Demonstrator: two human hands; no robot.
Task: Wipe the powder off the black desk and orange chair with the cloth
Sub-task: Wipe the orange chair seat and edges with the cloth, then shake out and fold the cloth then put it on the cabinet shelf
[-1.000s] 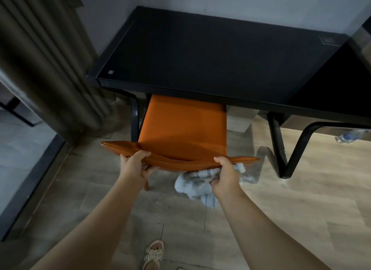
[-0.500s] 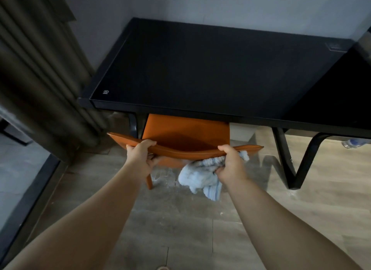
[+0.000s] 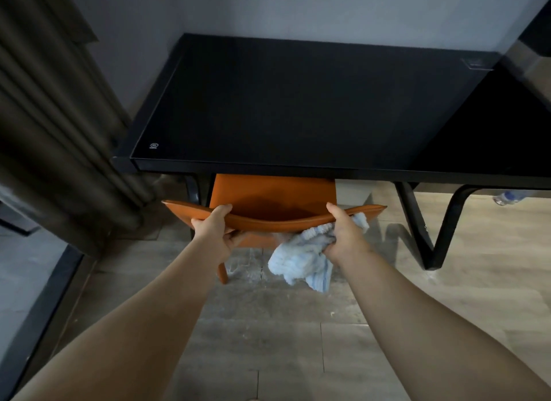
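The orange chair (image 3: pixel 274 195) stands mostly under the black desk (image 3: pixel 298 102), only the rear of its seat and the curved backrest showing. My left hand (image 3: pixel 214 230) grips the left part of the backrest's top edge. My right hand (image 3: pixel 343 233) grips the right part of that edge and holds a crumpled light blue cloth (image 3: pixel 301 260) against it, the cloth hanging down behind the backrest. The desk top looks dark and glossy; no powder shows on it. Whitish powder lies on the floor (image 3: pixel 247 266) below the chair.
Dark curtains (image 3: pixel 59 126) hang at the left beside a glass door track. The desk's black metal legs (image 3: pixel 432 236) stand at the right. A plastic bottle (image 3: pixel 507 197) lies on the wooden floor at far right. A grey wall runs behind the desk.
The chair has slid further under the desk, with both hands still gripping the backrest. More of the seat is now hidden beneath the desk top, and my view has moved closer.
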